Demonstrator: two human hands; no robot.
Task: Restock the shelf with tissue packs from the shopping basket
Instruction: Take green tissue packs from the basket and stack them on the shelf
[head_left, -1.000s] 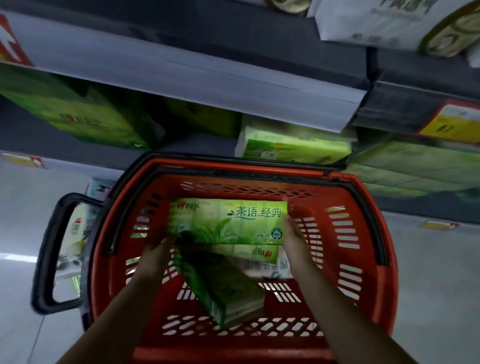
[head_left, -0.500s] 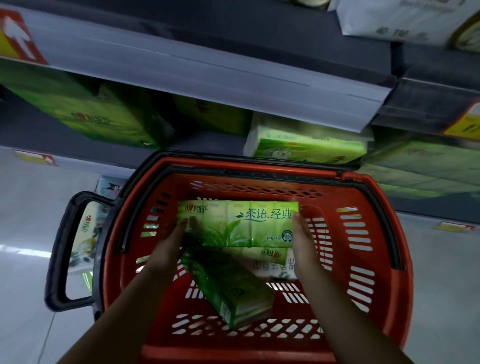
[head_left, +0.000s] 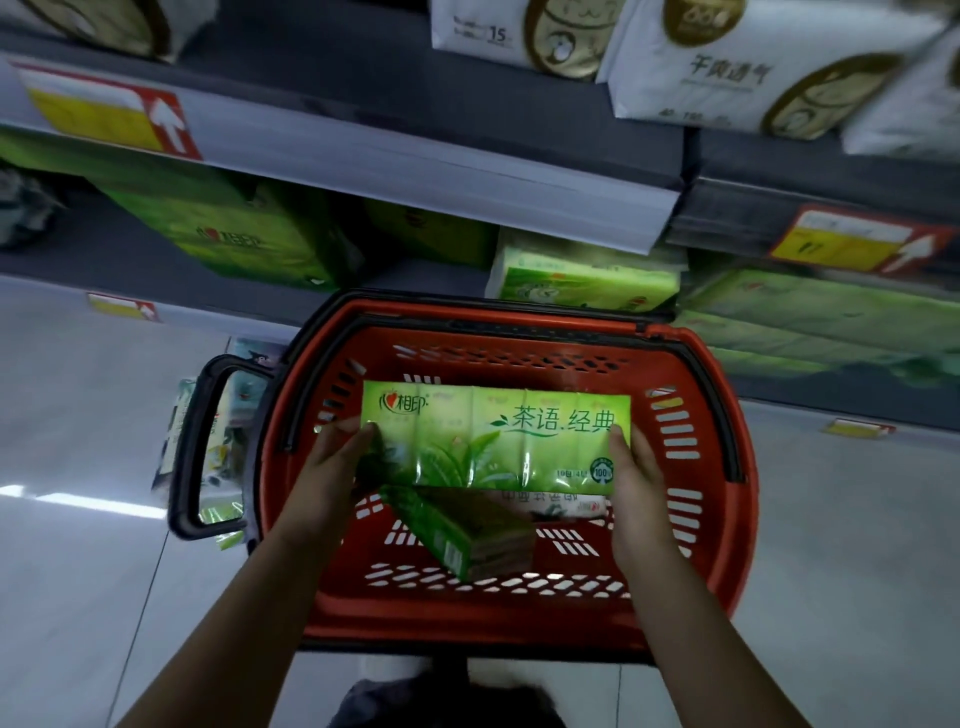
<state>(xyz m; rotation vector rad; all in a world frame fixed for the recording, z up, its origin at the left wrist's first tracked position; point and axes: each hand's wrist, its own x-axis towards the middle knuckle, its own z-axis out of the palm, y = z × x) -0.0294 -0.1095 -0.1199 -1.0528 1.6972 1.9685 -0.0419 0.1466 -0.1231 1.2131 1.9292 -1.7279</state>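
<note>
Dim, soft picture; glare streaks the floor (head_left: 78, 499); wide-angle edges bend and blur.

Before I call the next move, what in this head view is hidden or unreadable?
- Basket floor under the held tissue pack: the pack covers it.
- White pack beneath: mostly hidden, print unreadable.
- Left hand and right hand fingertips: behind the pack.
- Lower shelf gap: dark and blurred.
- Price tags: too blurred to read.

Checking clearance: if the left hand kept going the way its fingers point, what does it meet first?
The left hand already grips the green tissue pack; beyond it probably the red basket's far wall, though depth is unclear.
</note>
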